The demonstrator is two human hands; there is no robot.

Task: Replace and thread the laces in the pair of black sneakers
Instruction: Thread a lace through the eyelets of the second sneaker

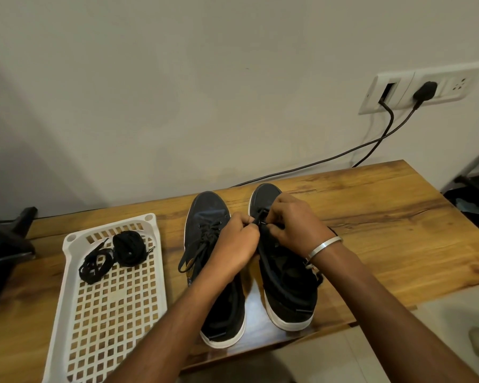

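Two black sneakers with white soles stand side by side on the wooden table, toes toward the wall. The left sneaker [209, 217] has a black lace threaded through it, with a loose end trailing off its left side. Over the front eyelets of the right sneaker [288, 288], my left hand [237, 244] and my right hand [291, 219] meet, both pinching a black lace [257, 217]. My right wrist wears a silver bangle. The hands hide the eyelets beneath them.
A white lattice tray [105, 313] lies left of the sneakers, with a coiled black lace [129, 248] and a loose tangled lace [94, 265] at its far end. Black cables [379, 139] run from a wall socket down behind the table. A dark object sits at far left.
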